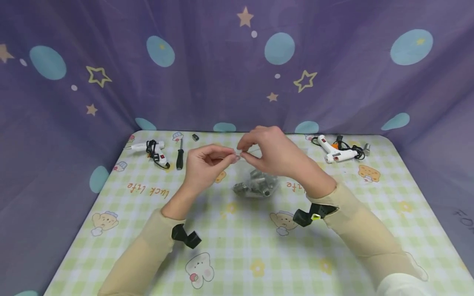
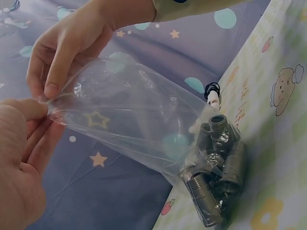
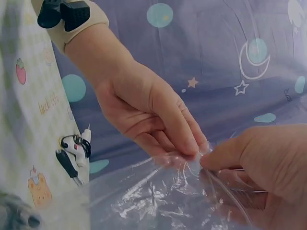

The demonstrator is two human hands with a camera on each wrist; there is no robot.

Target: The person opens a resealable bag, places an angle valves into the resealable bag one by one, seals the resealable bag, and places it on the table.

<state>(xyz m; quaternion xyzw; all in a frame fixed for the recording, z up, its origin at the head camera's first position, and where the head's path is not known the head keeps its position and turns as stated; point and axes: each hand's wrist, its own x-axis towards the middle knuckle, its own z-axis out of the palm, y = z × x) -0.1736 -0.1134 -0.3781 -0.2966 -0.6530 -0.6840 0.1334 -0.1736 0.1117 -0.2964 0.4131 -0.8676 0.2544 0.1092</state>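
Note:
A clear plastic bag [image 2: 129,105] hangs from both hands, its top edge pinched between fingers and thumbs. Several grey threaded metal fittings [image 2: 218,165] lie in its bottom, low over the tablecloth. My left hand [image 1: 203,166] pinches the bag's edge from the left, fingertips close to those of the right. From the right, my right hand [image 1: 275,152] pinches the same edge with thumb and fingers. In the right wrist view the two thumbs almost meet at the bag's rim, and the film [image 3: 158,196] spreads below them.
On the left of the checked tablecloth [image 1: 237,246] lie a white glue gun [image 1: 159,156], a black-handled screwdriver [image 1: 180,158] and a small dark piece [image 1: 195,137]. Another white glue gun [image 1: 335,152] with a black cord lies at the back right, beside a metal fitting [image 1: 367,149]. A purple curtain [image 1: 222,82] hangs behind.

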